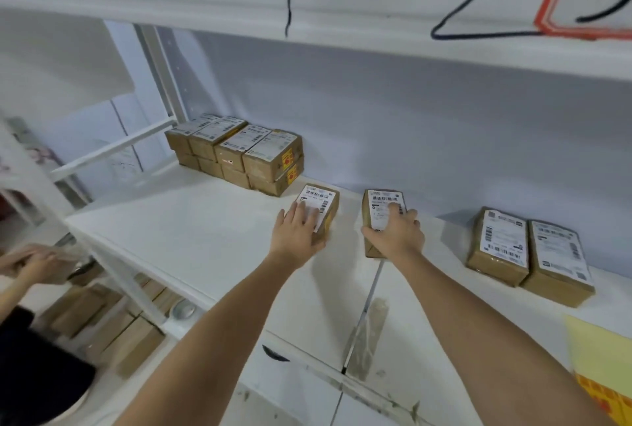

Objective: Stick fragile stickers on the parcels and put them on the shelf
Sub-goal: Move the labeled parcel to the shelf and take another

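Two small cardboard parcels with white shipping labels lie on the white shelf board (191, 248). My left hand (297, 233) rests flat on top of the left parcel (323, 201), fingers straight over its label. My right hand (398, 233) grips the right parcel (381, 203), fingers curled over its top and thumb on its left side. Both parcels touch the shelf. A yellow and red fragile sticker shows on the right side of the left parcel.
A stack of several labelled parcels (236, 152), some bearing fragile stickers, stands at the back left. Two more parcels (530, 254) lie at the right. A yellow sheet (602, 357) sits at the lower right. Another person's hands (30, 263) hold something at far left.
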Available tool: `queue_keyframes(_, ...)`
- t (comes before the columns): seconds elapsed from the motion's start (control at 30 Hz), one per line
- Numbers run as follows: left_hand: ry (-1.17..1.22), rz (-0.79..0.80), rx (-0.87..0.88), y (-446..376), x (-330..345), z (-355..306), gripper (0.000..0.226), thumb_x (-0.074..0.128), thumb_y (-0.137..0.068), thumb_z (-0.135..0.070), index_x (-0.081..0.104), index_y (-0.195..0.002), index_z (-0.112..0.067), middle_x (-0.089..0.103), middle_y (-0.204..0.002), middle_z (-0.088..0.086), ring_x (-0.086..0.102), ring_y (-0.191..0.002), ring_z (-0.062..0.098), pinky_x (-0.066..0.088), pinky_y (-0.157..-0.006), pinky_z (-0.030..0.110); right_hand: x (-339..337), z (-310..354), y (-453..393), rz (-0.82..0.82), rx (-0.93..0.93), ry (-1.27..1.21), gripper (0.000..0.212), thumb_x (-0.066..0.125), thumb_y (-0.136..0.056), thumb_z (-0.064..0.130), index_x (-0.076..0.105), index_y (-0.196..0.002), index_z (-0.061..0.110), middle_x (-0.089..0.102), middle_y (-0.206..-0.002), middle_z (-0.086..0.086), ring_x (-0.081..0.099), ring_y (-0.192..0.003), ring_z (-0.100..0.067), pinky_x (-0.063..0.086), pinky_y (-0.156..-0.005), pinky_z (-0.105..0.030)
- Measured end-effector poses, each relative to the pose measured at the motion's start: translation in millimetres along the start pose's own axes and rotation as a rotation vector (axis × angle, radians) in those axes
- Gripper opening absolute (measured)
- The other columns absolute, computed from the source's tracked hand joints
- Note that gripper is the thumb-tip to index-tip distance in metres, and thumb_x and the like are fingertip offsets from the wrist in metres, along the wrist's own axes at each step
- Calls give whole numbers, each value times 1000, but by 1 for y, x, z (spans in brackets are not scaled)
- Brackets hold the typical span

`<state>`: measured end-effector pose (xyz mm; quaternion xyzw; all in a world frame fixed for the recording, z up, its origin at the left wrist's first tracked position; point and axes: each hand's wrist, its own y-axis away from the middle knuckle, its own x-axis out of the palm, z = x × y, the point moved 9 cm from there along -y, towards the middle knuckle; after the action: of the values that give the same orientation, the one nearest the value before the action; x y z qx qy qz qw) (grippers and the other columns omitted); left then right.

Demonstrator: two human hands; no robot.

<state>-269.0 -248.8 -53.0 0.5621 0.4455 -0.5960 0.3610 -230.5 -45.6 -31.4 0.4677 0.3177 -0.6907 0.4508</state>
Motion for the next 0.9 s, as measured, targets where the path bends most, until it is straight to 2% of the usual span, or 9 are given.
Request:
queue_keyframes(0.1, 12, 36, -67, 11, 9, 13, 66, 30, -95, -55, 19, -148, -17, 16, -155, 14, 8, -145, 30, 14, -116, 41, 9, 8, 5, 13, 0, -6, 75, 62, -73, 57, 37, -131, 18, 39, -121, -15, 47, -106, -34, 43, -81, -36)
queue_keyframes(0.27, 10, 44, -29, 9, 8, 18, 66, 30, -96, -54, 17, -148, -16, 14, -155, 16, 8, -145, 31, 15, -115, 38, 16, 15, 14, 20, 23, -9, 76, 63, -74, 56, 36, -133, 17, 40, -123, -15, 47, -108, -34, 43, -81, -35)
queue_keyframes(0.43, -5, 22, 4, -8, 7, 29, 64, 32, -95, -53, 23, -144, -13, 21, -151, 18, 14, -142, 33, 21, -113, 39, 14, 16, 14, -3, 99, -21, 75, 63, -74, 56, 37, -130, 15, 41, -119, -14, 48, -106, -33, 43, -79, -35)
queue_keyframes(0.57, -69, -6, 69, -29, 6, 40, 61, 30, -96, -51, 27, -141, -10, 28, -147, 19, 21, -139, 33, 22, -113, 38, 13, 19, 11, -19, 213, -35, 74, 63, -75, 55, 37, -127, 11, 42, -119, -15, 48, -107, -34, 42, -81, -36)
queue_keyframes(0.7, -117, 20, 129, -48, 9, 51, 63, 28, -97, -50, 24, -143, -8, 27, -147, 20, 20, -139, 33, 20, -114, 39, 19, 32, 9, -47, 319, -56, 74, 64, -74, 56, 37, -126, 9, 43, -120, -14, 48, -109, -34, 42, -85, -37)
queue_keyframes(0.9, -177, 11, 213, -72, 12, 67, 59, 29, -96, -50, 34, -134, -5, 39, -135, 21, 35, -126, 34, 30, -105, 40, 32, 52, 14, -91, 468, -214, 75, 63, -73, 56, 36, -128, 13, 42, -123, -12, 47, -114, -34, 41, -92, -38)
